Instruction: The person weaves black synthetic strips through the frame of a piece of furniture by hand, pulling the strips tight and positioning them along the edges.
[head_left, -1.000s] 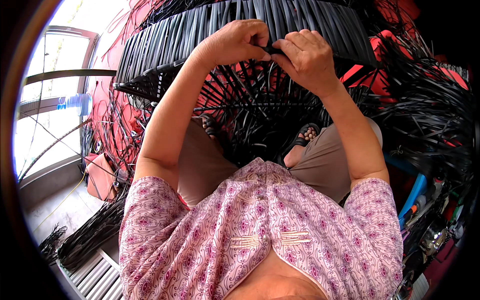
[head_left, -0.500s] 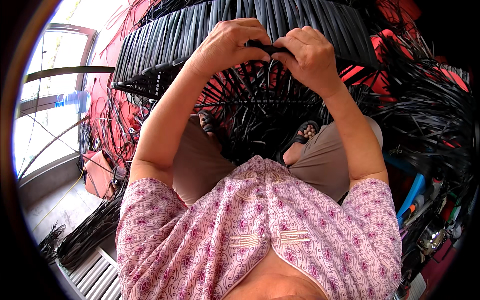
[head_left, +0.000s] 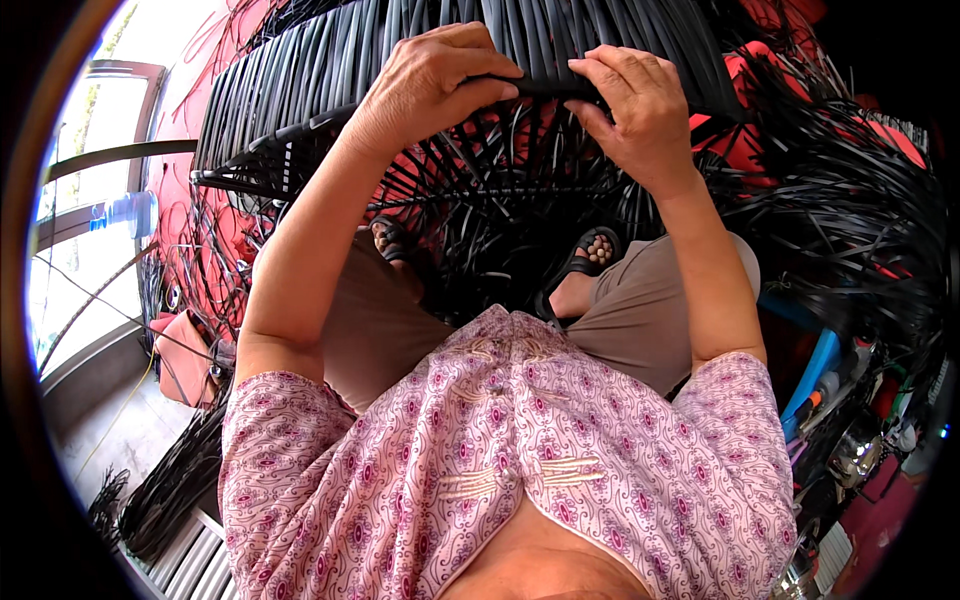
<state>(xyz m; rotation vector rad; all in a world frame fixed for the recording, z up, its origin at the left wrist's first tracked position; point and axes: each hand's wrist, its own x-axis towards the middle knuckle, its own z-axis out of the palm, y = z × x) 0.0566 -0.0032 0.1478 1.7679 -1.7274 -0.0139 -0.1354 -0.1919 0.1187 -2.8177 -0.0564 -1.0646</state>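
Observation:
In front of me stands a curved frame woven with dark grey-black plastic strips [head_left: 290, 75], perhaps a furniture piece. Its front rim [head_left: 545, 86] is wrapped in black and crosses between my hands. My left hand [head_left: 430, 90] pinches that rim, thumb below and fingers above. Just to the right, my right hand [head_left: 632, 110] is at the same rim with thumb and fingertips apart. Nothing shows clearly between those fingertips except the dark rim. Under the rim, black strips spread downward in a fan; where they end is hidden.
A large tangle of loose black strips [head_left: 850, 230] fills the right side. On the left are a salmon bag [head_left: 187, 358], a bundle of black strips [head_left: 180, 480] and a clear blue bottle [head_left: 132, 213]. Tools lie by a blue tray edge [head_left: 815, 380] at lower right.
My hands have moved apart along the rim, the left one leftward and the right one slightly rightward. The right thumb and fingertips have spread. The whole view has shifted a little.

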